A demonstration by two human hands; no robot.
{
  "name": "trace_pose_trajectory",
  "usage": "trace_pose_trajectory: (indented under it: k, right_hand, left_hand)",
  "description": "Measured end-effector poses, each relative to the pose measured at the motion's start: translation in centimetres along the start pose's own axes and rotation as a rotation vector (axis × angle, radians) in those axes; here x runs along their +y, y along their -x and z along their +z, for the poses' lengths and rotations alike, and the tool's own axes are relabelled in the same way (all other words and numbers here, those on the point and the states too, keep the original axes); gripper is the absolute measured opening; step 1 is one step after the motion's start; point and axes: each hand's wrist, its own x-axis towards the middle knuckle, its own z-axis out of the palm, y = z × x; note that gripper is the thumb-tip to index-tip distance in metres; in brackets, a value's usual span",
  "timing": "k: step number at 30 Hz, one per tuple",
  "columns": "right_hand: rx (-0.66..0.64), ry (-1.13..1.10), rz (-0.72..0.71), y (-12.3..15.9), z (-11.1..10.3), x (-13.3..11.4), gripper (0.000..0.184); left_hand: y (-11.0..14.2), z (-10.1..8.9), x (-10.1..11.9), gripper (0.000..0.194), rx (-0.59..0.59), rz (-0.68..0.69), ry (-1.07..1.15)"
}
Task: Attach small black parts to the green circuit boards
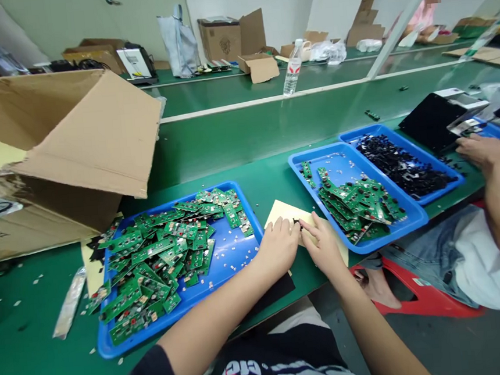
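Note:
My left hand [281,244] and my right hand [324,244] meet over a pale yellow sheet [280,209] on the green bench, between two blue trays. A small black piece [297,222] shows at the fingertips of both hands. My right thumb and index finger close on it from the right. The left fingers are bent together at its left side, and their tips are partly hidden. To the left, a blue tray [236,283] holds a heap of green circuit boards [161,248]. On the right, another blue tray [339,159] also carries circuit boards [356,201].
A tray of small black parts [399,163] stands farther right. Beside it, a co-worker's hand [485,152] works near a black box [432,119]. A large cardboard box [91,125] stands at left. A water bottle [293,70] rests on the ledge ahead.

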Motion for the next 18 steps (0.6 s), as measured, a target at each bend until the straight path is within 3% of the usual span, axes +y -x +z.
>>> trace_pose_trajectory:
  k: [8,14,18]
  right_hand:
    - [0.019,0.095,-0.036,-1.7,-0.6,-0.4,0.038]
    - [-0.083,0.188,0.089,-3.3,-0.4,-0.9,0.025]
    - [-0.094,0.230,0.171,-3.7,-1.1,-0.9,0.028]
  left_hand:
    - [0.6,0.1,1.3,0.035,-0.021,-0.042,-0.102]
    - [1.2,1.3,0.9,0.034,-0.011,-0.059,-0.112]
    - [1.2,0.9,0.9,0.035,0.000,-0.043,-0.086]
